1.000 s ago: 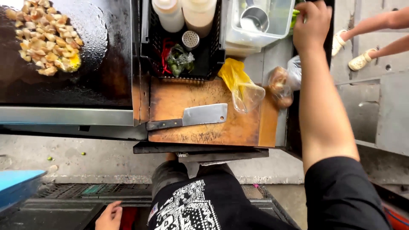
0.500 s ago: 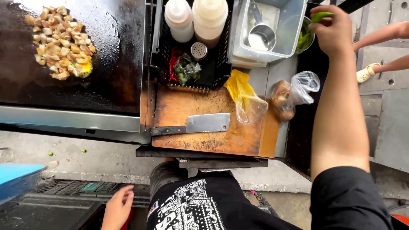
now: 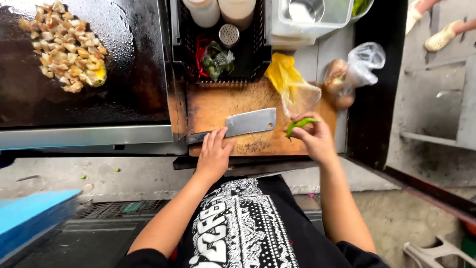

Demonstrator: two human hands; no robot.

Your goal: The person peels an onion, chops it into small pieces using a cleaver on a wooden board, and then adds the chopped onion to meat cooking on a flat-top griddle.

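A green chilli point(image 3: 299, 124) sits pinched in the fingers of the right hand point(image 3: 311, 139), held just above the right end of a wooden board point(image 3: 218, 106); its lower tip curls down past the thumb, and the rest is partly hidden by the fingers. The left hand point(image 3: 214, 154) lies on the handle of a cleaver point(image 3: 243, 124), fingers closed loosely over it; the handle itself is almost wholly covered, and whether the grip is firm cannot be told. The cleaver's broad blade lies flat across the board, edge toward the person. Just beyond the chilli a yellow bag point(image 3: 283, 74) and a clear bag point(image 3: 300, 97) rest on the board's far edge; another clear bag point(image 3: 359, 64) holding brown lumps, hard to make out, lies to the right. Behind the board a black crate point(image 3: 181, 44) holds two bottles cut off by the frame, a shaker point(image 3: 228, 34) and red and green chillies; a plastic tub point(image 3: 297, 25) stands beside it. On the left, a dark griddle point(image 3: 74, 106) carries a heap of chopped, browned pieces point(image 3: 64, 47).
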